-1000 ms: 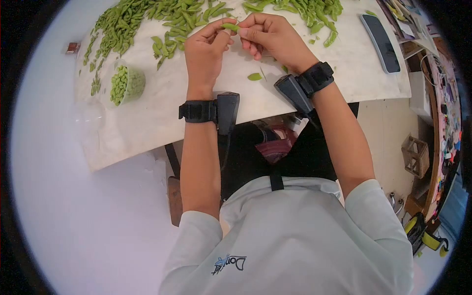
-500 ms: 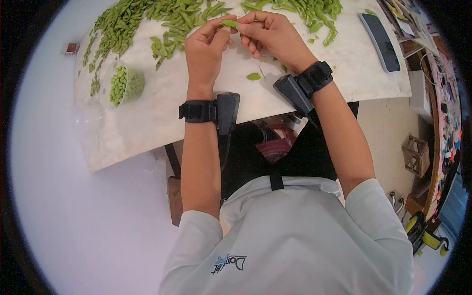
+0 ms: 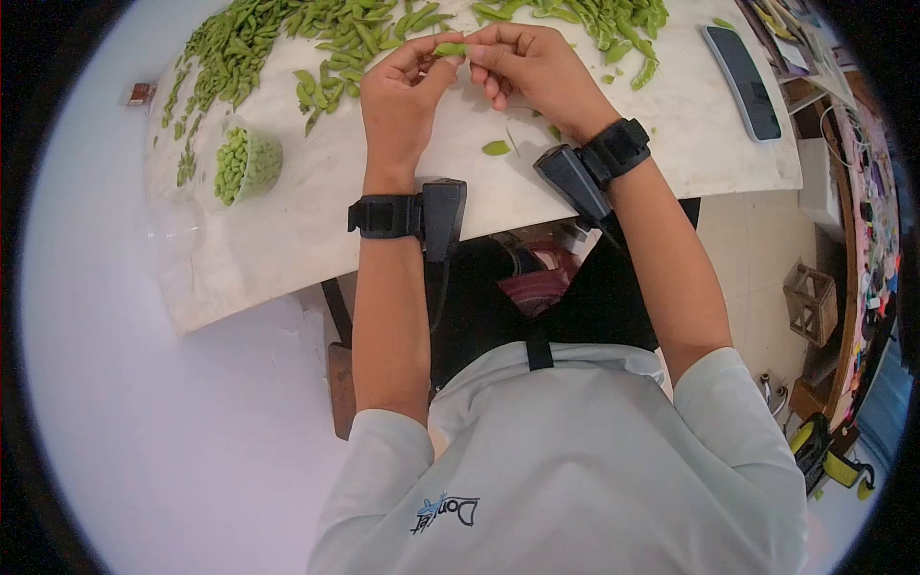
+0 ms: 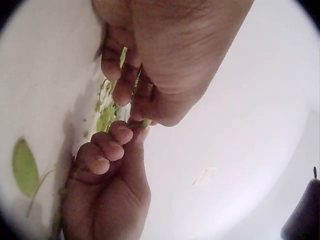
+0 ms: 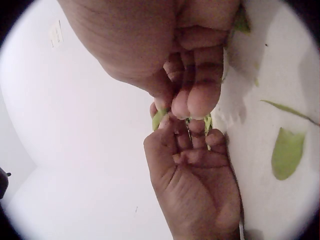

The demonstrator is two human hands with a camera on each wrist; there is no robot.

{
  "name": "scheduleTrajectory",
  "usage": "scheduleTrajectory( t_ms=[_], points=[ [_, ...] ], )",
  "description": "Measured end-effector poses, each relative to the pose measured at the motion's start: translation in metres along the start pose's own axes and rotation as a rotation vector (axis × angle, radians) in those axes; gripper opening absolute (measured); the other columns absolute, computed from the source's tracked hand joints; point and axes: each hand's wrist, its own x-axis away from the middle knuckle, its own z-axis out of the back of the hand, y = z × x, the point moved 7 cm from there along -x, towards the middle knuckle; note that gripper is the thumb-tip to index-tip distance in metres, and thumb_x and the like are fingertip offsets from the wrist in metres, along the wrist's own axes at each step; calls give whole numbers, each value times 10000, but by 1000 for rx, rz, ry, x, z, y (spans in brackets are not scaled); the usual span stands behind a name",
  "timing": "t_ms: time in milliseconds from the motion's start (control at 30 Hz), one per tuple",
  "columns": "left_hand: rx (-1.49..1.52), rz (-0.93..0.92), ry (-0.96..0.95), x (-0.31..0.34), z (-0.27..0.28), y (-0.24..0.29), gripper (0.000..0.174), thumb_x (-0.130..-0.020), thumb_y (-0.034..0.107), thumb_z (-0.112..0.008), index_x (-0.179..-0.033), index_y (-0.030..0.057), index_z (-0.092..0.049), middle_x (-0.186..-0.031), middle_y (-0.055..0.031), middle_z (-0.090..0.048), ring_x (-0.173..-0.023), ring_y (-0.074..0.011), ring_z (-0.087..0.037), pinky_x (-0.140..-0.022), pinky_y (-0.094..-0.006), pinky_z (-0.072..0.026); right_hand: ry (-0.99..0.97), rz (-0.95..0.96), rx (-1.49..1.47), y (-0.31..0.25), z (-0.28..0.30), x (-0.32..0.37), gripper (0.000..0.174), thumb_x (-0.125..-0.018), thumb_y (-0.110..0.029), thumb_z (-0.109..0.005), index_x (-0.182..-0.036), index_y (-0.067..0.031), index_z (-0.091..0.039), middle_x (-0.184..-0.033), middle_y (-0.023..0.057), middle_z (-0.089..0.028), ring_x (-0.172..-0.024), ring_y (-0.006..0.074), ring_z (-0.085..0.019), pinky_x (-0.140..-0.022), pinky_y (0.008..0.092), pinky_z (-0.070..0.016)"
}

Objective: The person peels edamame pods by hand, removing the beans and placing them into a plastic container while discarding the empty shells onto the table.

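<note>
Between the two hands, over the far middle of the table, is a green soybean pod. The left hand pinches its left end between thumb and fingers. At the other end, the thumb and forefinger of the right hand pinch it. In the right wrist view a bit of the pod shows between the meeting thumbs, the rest hidden by fingers. A clear plastic cup of shelled green beans stands left of the left hand.
Whole pods are heaped at the back left of the white table. More flattened green pods lie at the back right. A loose green piece lies below the hands. At the right edge rests a phone.
Both hands stay in nearly the same place. The pod, raised slightly and tilted half a second ago, now sits lower and more level between the fingertips.
</note>
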Motion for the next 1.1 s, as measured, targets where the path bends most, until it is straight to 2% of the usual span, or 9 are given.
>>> scheduleTrajectory(
  t_ms=[367,467,567,833,1100],
  points=[
    [2,2,-22,2,1,0,225,-805,43,-586,-1010,13,-673,-789,-27,-634,-705,-71,-558,-629,-185,-416,-47,-12,51,0,-1,0,232,-920,-189,-574,-999,26,-609,-670,1,-575,-541,55,-529,-500,192,-461],
    [51,-3,-20,2,2,-1,226,-801,-30,-580,-1008,-9,-668,-775,-2,-620,-654,-30,-500,-574,-153,-369,-52,-22,44,0,-2,0,237,-919,-190,-576,-1006,27,-612,-667,0,-575,-541,53,-531,-495,192,-461],
    [8,-3,-18,2,0,3,225,-812,47,-579,-1014,-4,-664,-760,-28,-618,-682,-72,-541,-631,-188,-412,-33,-19,42,-1,0,1,243,-914,-187,-583,-1024,28,-613,-679,5,-587,-553,54,-543,-499,196,-469],
    [65,0,41,0,2,1,218,-838,85,-588,-1032,19,-663,-726,-8,-596,-651,-72,-521,-617,-200,-413,35,12,21,-1,2,0,254,-903,-172,-595,-1044,38,-614,-806,69,-666,-598,72,-583,-540,203,-503],
    [20,25,23,0,-1,3,252,-862,105,-592,-1098,58,-665,-748,4,-608,-670,-53,-523,-621,-191,-411,70,11,-14,-3,4,1,239,-907,-158,-584,-1042,36,-616,-823,77,-671,-626,85,-602,-562,215,-521]
  ],
)
